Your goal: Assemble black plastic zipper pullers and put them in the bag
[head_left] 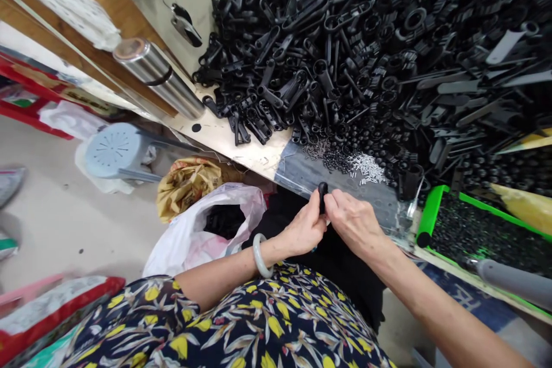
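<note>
My left hand (305,227) is closed round a small black part (322,195) just in front of the table edge. My right hand (353,218) meets it from the other side, its fingers pinched against the same part. Most of the part is covered by my fingers, so its exact kind does not show. Beyond my hands, small silver pins (366,168) lie on a dark mat (302,169), beside tiny dark pieces (336,161). Behind them rises a large heap of black plastic handle-like parts (297,69).
A steel flask (159,77) stands at the table's left end. To the right is a green-rimmed tray (431,213) of small black pieces, with a grey-handled tool (513,282) in front. A white plastic bag (185,241), a brown bag (185,187) and a stool (114,149) are lower left.
</note>
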A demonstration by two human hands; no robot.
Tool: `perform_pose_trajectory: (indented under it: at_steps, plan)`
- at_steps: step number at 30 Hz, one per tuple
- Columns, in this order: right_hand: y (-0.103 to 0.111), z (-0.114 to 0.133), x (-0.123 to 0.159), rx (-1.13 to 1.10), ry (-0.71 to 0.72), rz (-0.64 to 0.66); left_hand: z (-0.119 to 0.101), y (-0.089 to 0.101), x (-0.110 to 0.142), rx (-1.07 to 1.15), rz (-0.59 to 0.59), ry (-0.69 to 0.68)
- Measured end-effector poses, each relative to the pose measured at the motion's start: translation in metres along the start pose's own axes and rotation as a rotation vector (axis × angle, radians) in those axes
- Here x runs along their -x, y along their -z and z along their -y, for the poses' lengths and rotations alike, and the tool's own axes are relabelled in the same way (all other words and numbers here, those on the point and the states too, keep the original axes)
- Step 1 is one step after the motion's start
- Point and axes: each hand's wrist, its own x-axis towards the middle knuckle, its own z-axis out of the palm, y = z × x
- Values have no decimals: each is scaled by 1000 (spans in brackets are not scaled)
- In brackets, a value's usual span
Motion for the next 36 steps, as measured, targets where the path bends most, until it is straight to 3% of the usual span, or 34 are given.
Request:
perform_pose_trajectory:
  at_steps: [5,11,16,19,21,24,26,29,31,33,36]
  plan:
    - [4,12,0,51,-21,63,1,2,0,86,2,19]
    - [5,29,16,139,2,32,4,11,-1,449,70,141]
    - [-3,49,20,132,-56,59,8,16,-2,457,37,68]
    - [-1,49,20,54,-96,77,4,17,-2,483,28,77]
    - [6,35,21,-55,-103,102,-1,20,-2,524,47,146]
    - [21,-5,25,-269,-191,65,-12,25,-4,564,67,222]
    - [29,-40,27,-311,-387,-112,-18,27,-6,537,34,221]
    - [30,-88,26,-210,-815,-449,-25,29,-9,466,-13,178]
    - [26,-109,17,-198,-949,-558,-29,29,-11,459,-2,153]
    - [21,-118,0,-235,-877,-565,-31,29,-13,481,23,156]
    - [17,-117,-38,-211,-617,-460,-32,28,-15,507,58,157]
